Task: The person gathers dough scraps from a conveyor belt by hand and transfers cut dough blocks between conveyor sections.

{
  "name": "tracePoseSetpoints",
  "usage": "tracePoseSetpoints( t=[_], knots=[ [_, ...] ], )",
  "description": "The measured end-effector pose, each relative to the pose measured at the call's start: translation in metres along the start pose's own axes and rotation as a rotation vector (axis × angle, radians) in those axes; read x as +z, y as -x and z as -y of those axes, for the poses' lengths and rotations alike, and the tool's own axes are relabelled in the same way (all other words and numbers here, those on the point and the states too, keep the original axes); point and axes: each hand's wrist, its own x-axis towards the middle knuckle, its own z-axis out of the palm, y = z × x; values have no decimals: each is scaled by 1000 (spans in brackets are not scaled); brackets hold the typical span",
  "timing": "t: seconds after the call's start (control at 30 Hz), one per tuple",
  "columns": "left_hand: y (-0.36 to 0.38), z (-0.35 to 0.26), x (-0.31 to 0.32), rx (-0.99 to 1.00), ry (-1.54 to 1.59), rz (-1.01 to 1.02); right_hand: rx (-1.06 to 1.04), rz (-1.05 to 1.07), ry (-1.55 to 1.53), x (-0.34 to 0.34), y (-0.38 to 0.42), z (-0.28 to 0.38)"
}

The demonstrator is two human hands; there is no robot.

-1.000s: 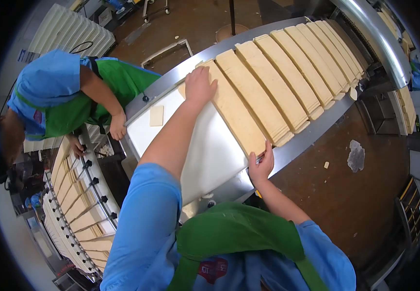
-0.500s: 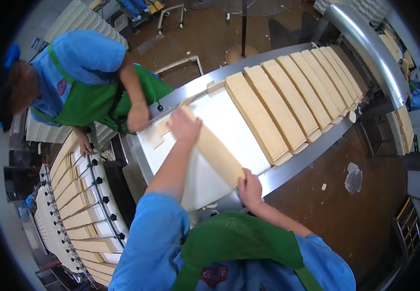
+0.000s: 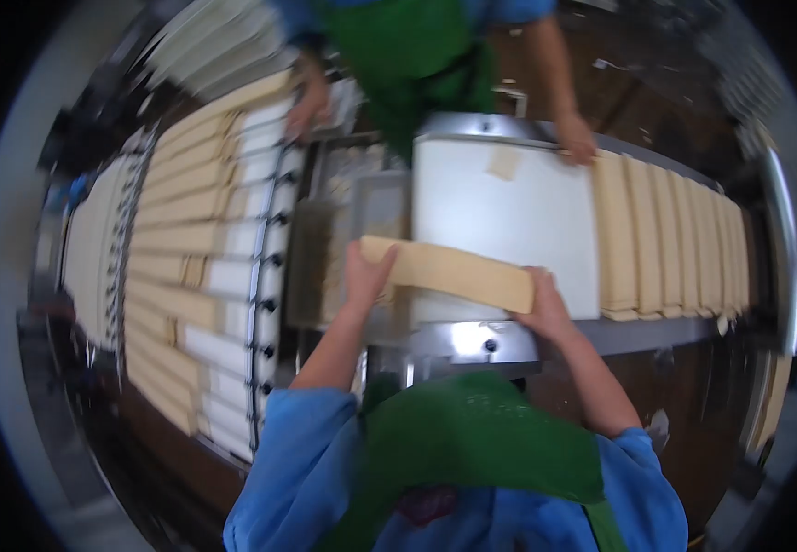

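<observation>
A long flat strip of pale dough [image 3: 458, 272] is stretched between my hands, above the near part of a white board [image 3: 509, 212]. My left hand [image 3: 370, 274] grips its left end, thumb on top, over a tray of scraps [image 3: 382, 207]. Around the right end my right hand [image 3: 543, 302] is closed. A small dough piece [image 3: 504, 164] lies at the back of the board. To the right, several stacked dough strips [image 3: 615, 235] stand side by side on the conveyor.
Across the conveyor a person in a green apron [image 3: 408, 55] has one hand [image 3: 576, 138] at the first strips and another [image 3: 309, 106] near the left conveyor. That left conveyor [image 3: 233, 276] carries dough strips [image 3: 173, 237] behind a rail with black knobs.
The view has turned left. My hands have carried the dough strip left, off the board's middle, and it now lies more level. The other person's hand has reached the stacked strips.
</observation>
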Motion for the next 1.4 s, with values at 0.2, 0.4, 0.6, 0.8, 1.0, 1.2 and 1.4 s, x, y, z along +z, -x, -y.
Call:
tracePoseSetpoints(
  t=[0.2, 0.4, 0.6, 0.8, 1.0, 1.2, 1.4],
  knots=[
    [2, 40, -139, 86, -48, -355, -161, 50, -124, 56, -13, 113],
    [2, 170, -287, -6, 45, -659, -329, 261, -386, 151, 1, 219],
    [35, 291, -377, -272, 59, -756, -364, 520, -470, 229, 21, 308],
    [-22, 332, -436, -243, -556, -449, -313, 608, -352, 284, 4, 373],
    [-57, 353, -463, -287, -427, -445, -301, 403, -387, 337, 1, 397],
    [-39, 336, -461, -333, -202, -554, -152, 394, -364, 334, 6, 394],
    [-22, 362, -445, -235, -154, -472, -355, 269, -258, 323, 10, 390]
  ],
)
